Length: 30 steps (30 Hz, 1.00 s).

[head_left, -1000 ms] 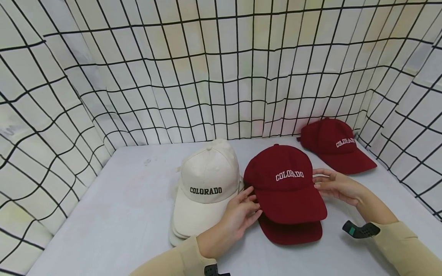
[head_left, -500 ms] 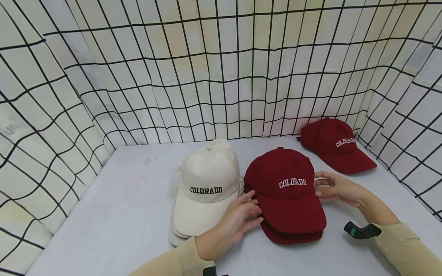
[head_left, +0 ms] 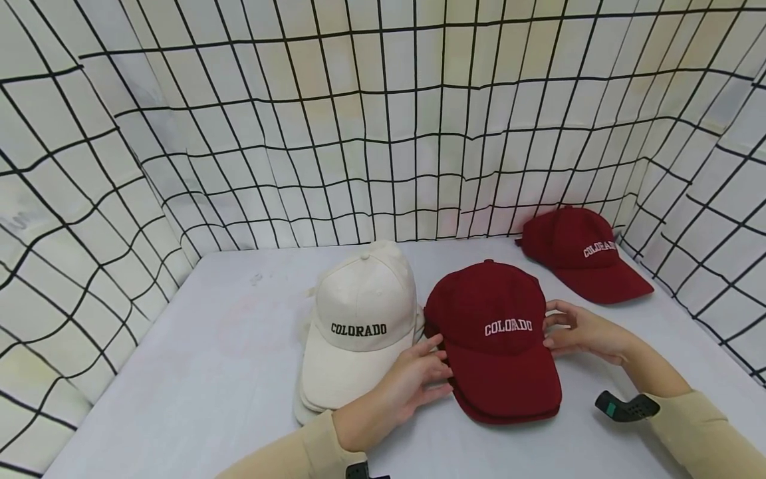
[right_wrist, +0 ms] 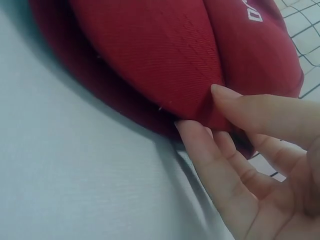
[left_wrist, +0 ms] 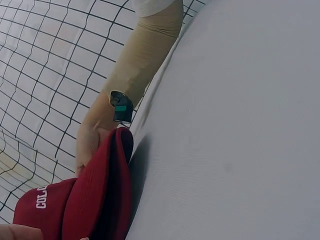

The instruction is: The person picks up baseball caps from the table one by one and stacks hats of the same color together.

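Note:
In the head view, a dark red baseball cap (head_left: 497, 299) lettered COLORADO sits over a second red cap (right_wrist: 90, 75), their brims almost lined up. My left hand (head_left: 407, 389) holds the upper cap's left side, fingers spread along the edge near the brim. On the opposite side, my right hand (head_left: 589, 338) pinches the cap's lower edge. The right wrist view has the thumb (right_wrist: 227, 92) on top of the brim and a finger (right_wrist: 200, 142) beneath it. A narrow dark gap shows between the two brims. Most of the lower cap is hidden.
Cream COLORADO caps (head_left: 365, 299) are stacked just left of the red ones, partly behind my left forearm. A separate red cap (head_left: 568, 243) lies at the back right. Black grid netting (head_left: 413, 133) rises behind and beside the white table (head_left: 227, 346).
The upper red cap has come down onto the lower one, sliding slightly toward me, and the gap between brims has narrowed. Both hands stayed at its sides and lowered slightly with it.

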Tool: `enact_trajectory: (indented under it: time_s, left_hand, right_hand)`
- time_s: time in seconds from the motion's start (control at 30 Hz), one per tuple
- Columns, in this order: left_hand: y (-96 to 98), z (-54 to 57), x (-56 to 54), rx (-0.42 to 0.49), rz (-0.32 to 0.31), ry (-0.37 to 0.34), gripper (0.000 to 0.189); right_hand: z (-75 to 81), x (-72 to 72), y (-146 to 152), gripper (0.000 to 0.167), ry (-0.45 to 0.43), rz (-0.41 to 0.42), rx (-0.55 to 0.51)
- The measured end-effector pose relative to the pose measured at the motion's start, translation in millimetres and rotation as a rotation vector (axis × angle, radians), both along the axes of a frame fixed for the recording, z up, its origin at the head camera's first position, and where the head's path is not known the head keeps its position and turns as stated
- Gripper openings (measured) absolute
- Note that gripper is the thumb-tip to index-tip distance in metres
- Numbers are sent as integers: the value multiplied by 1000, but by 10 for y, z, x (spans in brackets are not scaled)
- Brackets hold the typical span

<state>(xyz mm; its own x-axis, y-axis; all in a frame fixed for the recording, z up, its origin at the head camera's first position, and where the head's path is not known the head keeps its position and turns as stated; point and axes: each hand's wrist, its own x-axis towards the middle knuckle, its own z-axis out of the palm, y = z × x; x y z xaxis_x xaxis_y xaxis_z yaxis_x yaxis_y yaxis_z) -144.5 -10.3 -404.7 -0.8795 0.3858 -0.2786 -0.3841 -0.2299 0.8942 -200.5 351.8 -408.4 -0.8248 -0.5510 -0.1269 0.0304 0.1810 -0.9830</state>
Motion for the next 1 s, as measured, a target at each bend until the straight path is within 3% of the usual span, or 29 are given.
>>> enact_trajectory:
  time_s: [0.27,1.0]
  left_hand:
    - [-4,-8,6,-49,-33,57,73]
    - [21,60,-24,-202,-56,70,71]
  right_hand:
    - [2,7,-4,37,13,16,18]
    - [-20,71,-29,39,21,-9,67]
